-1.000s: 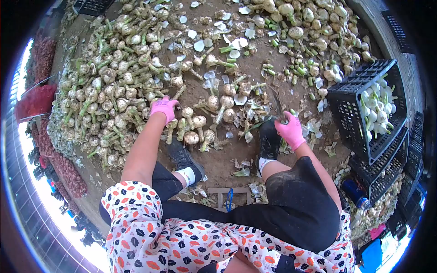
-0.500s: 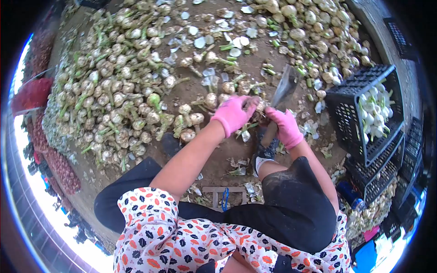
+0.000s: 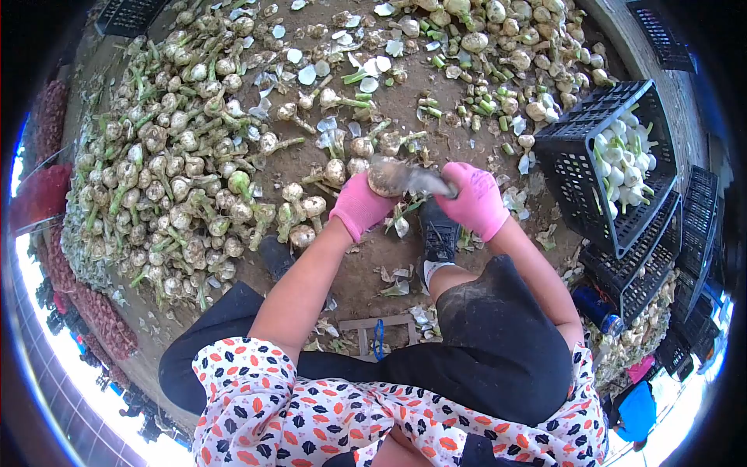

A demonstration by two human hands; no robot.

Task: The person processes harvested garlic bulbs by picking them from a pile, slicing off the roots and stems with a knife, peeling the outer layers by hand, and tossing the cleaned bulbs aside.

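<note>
My left hand [image 3: 366,204], in a pink glove, is closed around a garlic bulb [image 3: 383,179] in front of my knees. My right hand [image 3: 476,201], gloved in pink too, grips a knife whose handle is hidden in the fist. The knife's blade [image 3: 426,183] points left and reaches the bulb; motion blur hides where exactly they touch. Just beyond the left hand lie a few garlic bulbs with stems [image 3: 334,171]. A large heap of untrimmed garlic [image 3: 179,187] spreads to the left.
To the right a black plastic crate [image 3: 572,167] stands tilted, with white trimmed garlic [image 3: 626,163] inside. More bulbs and cut stems [image 3: 486,105] lie at the back right. Papery peels [image 3: 307,75] litter the soil. A blue can [image 3: 611,321] is beside stacked crates [image 3: 634,272].
The knife has swung from pointing away from me to lying across toward the left hand. Both hands have shifted slightly left, and the left now shows a garlic bulb.
</note>
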